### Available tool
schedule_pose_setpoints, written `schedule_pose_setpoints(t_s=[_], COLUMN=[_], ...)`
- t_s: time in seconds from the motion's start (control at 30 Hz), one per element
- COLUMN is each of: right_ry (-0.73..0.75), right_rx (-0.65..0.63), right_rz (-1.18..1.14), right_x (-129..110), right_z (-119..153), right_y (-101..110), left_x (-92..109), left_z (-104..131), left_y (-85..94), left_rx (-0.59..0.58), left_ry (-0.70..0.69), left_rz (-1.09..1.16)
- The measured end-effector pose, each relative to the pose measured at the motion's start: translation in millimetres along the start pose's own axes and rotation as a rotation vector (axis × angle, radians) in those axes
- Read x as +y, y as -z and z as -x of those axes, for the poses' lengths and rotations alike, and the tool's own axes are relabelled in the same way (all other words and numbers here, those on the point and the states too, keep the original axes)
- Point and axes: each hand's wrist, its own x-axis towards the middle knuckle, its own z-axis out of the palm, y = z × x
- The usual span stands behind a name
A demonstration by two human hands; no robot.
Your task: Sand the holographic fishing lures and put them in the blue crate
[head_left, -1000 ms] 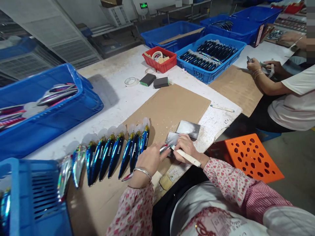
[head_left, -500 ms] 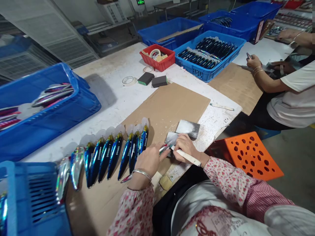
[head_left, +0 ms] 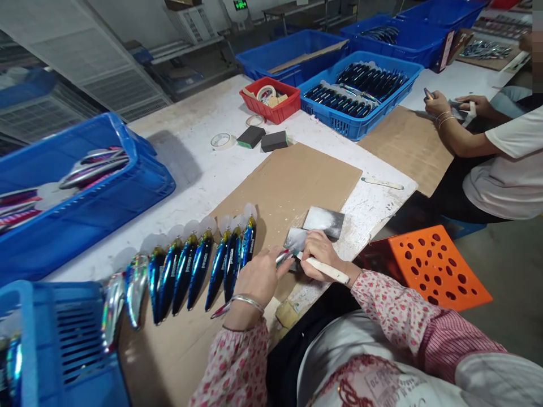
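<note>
My left hand [head_left: 257,281] is closed on a silvery, red-edged fishing lure [head_left: 283,257], much of it hidden under the palm. In my right hand [head_left: 321,254] is a white-handled tool [head_left: 326,269], whose tip meets the lure's end between both hands. Beneath the hands lies a grey, dusty sanding block [head_left: 296,238], with another block [head_left: 324,221] beside it. Left of my left hand, several blue-black lures [head_left: 201,270] lie in a row on brown cardboard [head_left: 292,169], each with a clear disc at its upper end. Two silvery lures [head_left: 136,288] lie at the row's left.
A blue crate [head_left: 148,186] and a lighter blue basket [head_left: 76,339] stand left. Farther back are a red basket [head_left: 278,115] and a blue tray of lures [head_left: 360,130]. An orange perforated stool [head_left: 439,268] stands right, near a seated person [head_left: 509,169].
Both hands keep nearly the same pose, with the lure and tool still in them. The view has shifted slightly. At the right, the other person's far hand has moved up.
</note>
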Motion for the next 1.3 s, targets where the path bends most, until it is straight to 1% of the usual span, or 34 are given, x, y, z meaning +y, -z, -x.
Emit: schedule_pose_setpoints(t_s=[0.13,0.23,0.6,1.0,1.3], right_ry=[-0.003,-0.007,-0.004,-0.013,-0.021], right_rx=[0.011,-0.005,-0.034,-0.042,-0.002], right_rz=[0.025,0.038,0.036,0.006,0.033], right_x=[0,1,-1,-2,-2], right_z=[1,1,1,2,2], right_y=[-2,-3,0,4,0], left_x=[0,1,12,21,22], left_z=[1,2,6,9,10], left_y=[0.5,0.0,2.7,1.0,0.6], left_rx=[-0.002,0.003,-0.020,-0.020,-0.012], left_ry=[0.006,0.017,0.068,0.107,0.113], left_rz=[-0.004,-0.017,-0.088,-0.172,-0.176])
